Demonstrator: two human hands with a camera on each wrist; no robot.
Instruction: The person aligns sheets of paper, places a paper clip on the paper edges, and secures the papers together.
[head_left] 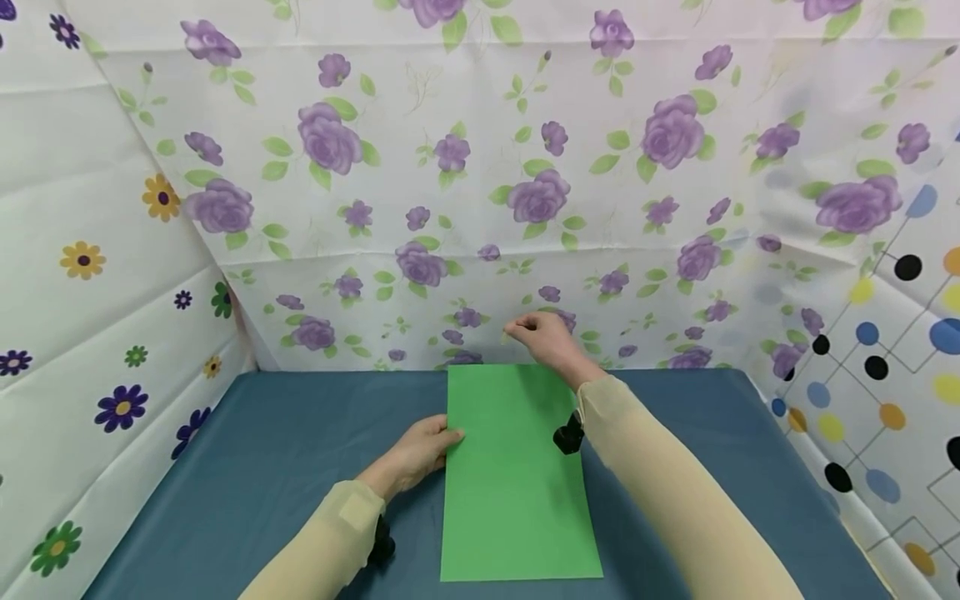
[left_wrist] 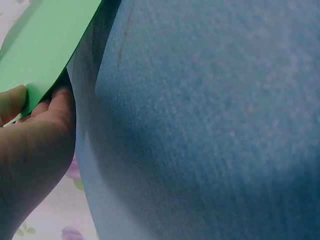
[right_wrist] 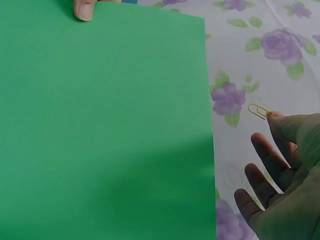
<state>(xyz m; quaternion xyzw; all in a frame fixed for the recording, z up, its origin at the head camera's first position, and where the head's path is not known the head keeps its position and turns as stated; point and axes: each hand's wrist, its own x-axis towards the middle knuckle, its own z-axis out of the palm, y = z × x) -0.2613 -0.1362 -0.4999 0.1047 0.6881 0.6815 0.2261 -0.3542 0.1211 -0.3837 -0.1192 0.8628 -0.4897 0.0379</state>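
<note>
a smooth, matte green sheet (head_left: 516, 475), rectangular and flat, lies lengthwise on a blue cloth-covered table (head_left: 262, 467) with a fine woven grain. the left hand (head_left: 417, 454) pinches the sheet's left edge, thumb (left_wrist: 12, 102) on top and fingers curled underneath, lifting that edge slightly off the cloth. the right hand (head_left: 547, 340) hovers just past the sheet's far edge, in front of the glossy backdrop (head_left: 480, 167) printed with purple roses. it pinches a small yellow wire paper clip (right_wrist: 259, 111) between thumb and forefinger, the other fingers (right_wrist: 272, 160) loosely spread. the clip is near the sheet's far edge but apart from it.
</note>
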